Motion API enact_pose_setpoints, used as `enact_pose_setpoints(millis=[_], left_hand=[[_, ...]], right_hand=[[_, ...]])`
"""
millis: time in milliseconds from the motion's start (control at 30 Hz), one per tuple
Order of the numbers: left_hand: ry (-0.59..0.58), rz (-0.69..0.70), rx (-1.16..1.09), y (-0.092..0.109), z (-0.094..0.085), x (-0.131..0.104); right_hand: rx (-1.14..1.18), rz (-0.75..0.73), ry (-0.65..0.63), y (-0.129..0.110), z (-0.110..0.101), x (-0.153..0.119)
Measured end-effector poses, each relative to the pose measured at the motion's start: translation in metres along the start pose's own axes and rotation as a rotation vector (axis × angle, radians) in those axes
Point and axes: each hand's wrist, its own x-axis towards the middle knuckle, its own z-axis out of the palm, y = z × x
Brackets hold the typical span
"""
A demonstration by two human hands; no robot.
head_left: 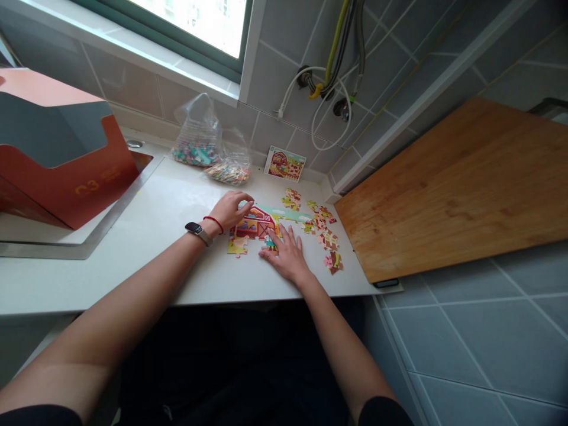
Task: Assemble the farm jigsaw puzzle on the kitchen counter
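Observation:
A partly joined jigsaw puzzle (251,229) with a red barn picture lies flat on the white counter. My left hand (231,210) rests at its upper left edge, fingers stretched out over the top pieces. On the lower right part of the puzzle lies my right hand (287,255), its fingers spread and covering some pieces. Neither hand visibly grips anything. Loose puzzle pieces (328,239) are scattered right of my right hand, and a small joined cluster (291,199) sits above it. A picture card (284,164) with the barn scene leans against the wall behind.
Two clear plastic bags (197,145) of small pieces stand by the back wall. A red box (66,160) stands over the sink at left. A wooden board (461,189) bounds the counter's right side. Hoses and cables (337,53) hang on the tiled wall.

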Motion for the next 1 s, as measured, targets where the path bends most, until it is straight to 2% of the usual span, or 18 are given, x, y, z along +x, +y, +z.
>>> enact_pose_setpoints(millis=[233, 433, 533, 667, 800, 1000], left_hand=[[0.02, -0.062, -0.08, 0.006, -0.004, 0.0], [0.063, -0.178, -0.137, 0.007, -0.006, -0.003], [0.08, -0.236, -0.145, 0.005, -0.005, -0.003], [0.086, -0.276, -0.147, 0.005, -0.004, -0.003], [0.002, -0.229, -0.155, 0.009, -0.002, -0.004], [-0.193, -0.116, -0.091, 0.02, -0.001, -0.007]], right_hand=[[0.012, 0.009, 0.009, 0.009, -0.002, 0.012], [0.032, 0.009, 0.041, 0.013, 0.001, 0.012], [0.064, 0.005, 0.108, 0.013, 0.004, 0.009], [0.107, -0.024, 0.266, 0.015, 0.009, 0.005], [0.135, -0.035, 0.344, 0.016, 0.01, 0.005], [0.172, -0.01, 0.37, 0.015, 0.01, 0.005]])
